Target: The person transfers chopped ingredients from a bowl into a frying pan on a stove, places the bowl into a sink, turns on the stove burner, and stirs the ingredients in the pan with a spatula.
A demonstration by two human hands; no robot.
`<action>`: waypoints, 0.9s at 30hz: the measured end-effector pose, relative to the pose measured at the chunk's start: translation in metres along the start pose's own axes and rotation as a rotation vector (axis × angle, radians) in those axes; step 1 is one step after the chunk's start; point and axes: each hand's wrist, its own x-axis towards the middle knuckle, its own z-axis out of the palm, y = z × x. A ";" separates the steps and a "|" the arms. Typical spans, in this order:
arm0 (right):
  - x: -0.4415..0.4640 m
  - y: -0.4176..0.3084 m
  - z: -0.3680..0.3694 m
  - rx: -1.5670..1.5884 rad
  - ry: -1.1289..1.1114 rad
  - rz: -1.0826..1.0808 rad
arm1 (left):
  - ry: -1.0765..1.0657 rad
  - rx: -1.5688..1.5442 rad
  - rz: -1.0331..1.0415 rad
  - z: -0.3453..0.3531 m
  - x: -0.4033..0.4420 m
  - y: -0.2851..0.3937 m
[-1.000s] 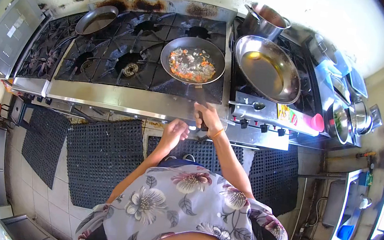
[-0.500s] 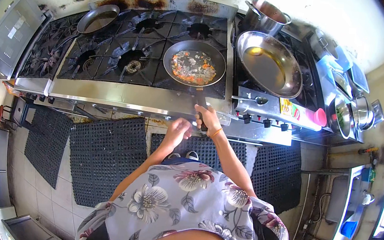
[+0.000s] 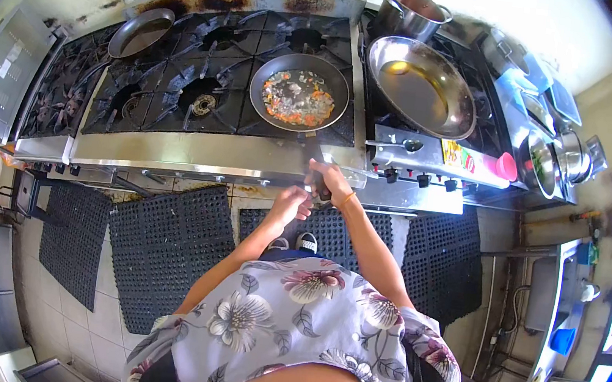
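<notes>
My right hand (image 3: 328, 184) is wrapped around the dark handle of a frying pan (image 3: 258, 97), which sits on the front right burner of the black-grated range. Chopped orange and pale vegetables (image 3: 298, 117) lie in clear liquid or oil inside the pan. My left hand (image 3: 293, 206) is close beside the right one, below the handle, with its fingers curled in. What it holds, if anything, is hidden, and I cannot tell whether it touches the handle.
Right of the pan, a wide steel pan (image 3: 464, 119) holds yellowish oil. A deep pot (image 3: 401, 24) stands behind it. A spoon (image 3: 411, 147), a yellow packet (image 3: 454, 154) and a pink cup (image 3: 506, 167) lie along the ledge. Another frying pan (image 3: 120, 38) sits back left.
My left hand has come slightly nearer the right hand and the handle. The whole scene has shifted a little left and up with the camera. My right hand keeps its grip.
</notes>
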 end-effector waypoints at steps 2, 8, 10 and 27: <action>0.009 0.009 -0.006 -0.067 0.027 0.003 | -0.019 -0.019 -0.036 0.003 0.001 0.000; -0.004 -0.007 0.006 -0.249 0.163 -0.101 | -0.056 -0.068 -0.099 0.014 0.006 0.004; -0.003 -0.008 0.007 -0.270 0.209 -0.101 | -0.083 -0.086 -0.090 0.013 0.009 0.006; 0.020 0.039 -0.016 -0.739 0.493 -0.351 | -0.033 -0.098 -0.137 0.006 0.008 -0.006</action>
